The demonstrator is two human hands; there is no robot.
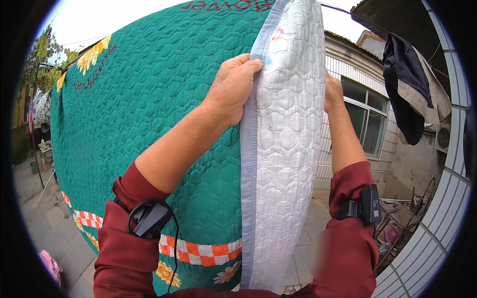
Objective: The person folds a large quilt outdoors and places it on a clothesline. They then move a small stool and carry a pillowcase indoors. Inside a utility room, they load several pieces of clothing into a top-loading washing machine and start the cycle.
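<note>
Quilt (149,124): green, already spread over the line (348,12).
White quilt (288,139): hangs just right of the quilt, folded narrow, not yet spread.
Left hand (231,89): pinches white quilt's bluish edge.
Right hand (333,92): behind white quilt; grasp hidden, cannot tell.

**Outdoor yard, overcast daylight**

Pale bright sky (89,20) at 11 o'clock. Leafy tree (42,59) at 10, other laundry (39,109) hanging below it. Paved stone ground (44,218) at 8 o'clock. White tiled building wall (343,64) at 2 o'clock with a dark-framed window (370,119). Dark garment (405,94) hanging on a line (348,14) at 2. White ribbed wall (437,218) curving at 4 o'clock, rusty clutter (402,218) beside it.
</note>
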